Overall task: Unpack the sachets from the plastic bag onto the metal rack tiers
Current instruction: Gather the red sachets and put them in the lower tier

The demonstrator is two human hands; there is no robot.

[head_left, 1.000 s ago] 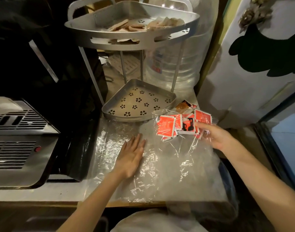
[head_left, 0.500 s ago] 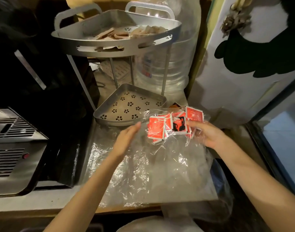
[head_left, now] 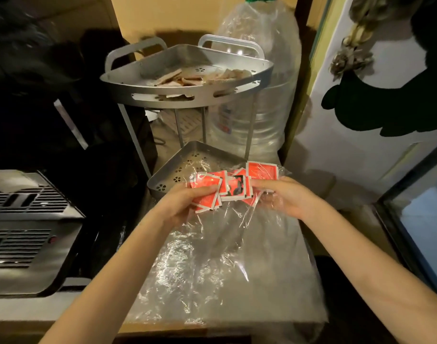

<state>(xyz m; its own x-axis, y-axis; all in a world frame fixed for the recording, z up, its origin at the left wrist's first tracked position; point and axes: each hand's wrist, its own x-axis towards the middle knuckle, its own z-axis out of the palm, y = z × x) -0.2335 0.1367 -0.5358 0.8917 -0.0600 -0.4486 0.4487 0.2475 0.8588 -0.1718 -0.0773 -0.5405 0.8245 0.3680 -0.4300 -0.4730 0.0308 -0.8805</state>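
Red sachets (head_left: 233, 186) with white borders sit bunched inside the clear plastic bag (head_left: 227, 247), held up between both hands just in front of the metal rack (head_left: 187, 93). At 9 o'clock of the bunch the left hand (head_left: 185, 198) pinches its left edge; at 3 o'clock the right hand (head_left: 284, 194) clasps its right side through the film. Directly at 12 o'clock, the rack's top tier (head_left: 128, 81) holds pale flat packets (head_left: 195, 76); the lower tier (head_left: 172, 158) shows its bare perforated floor
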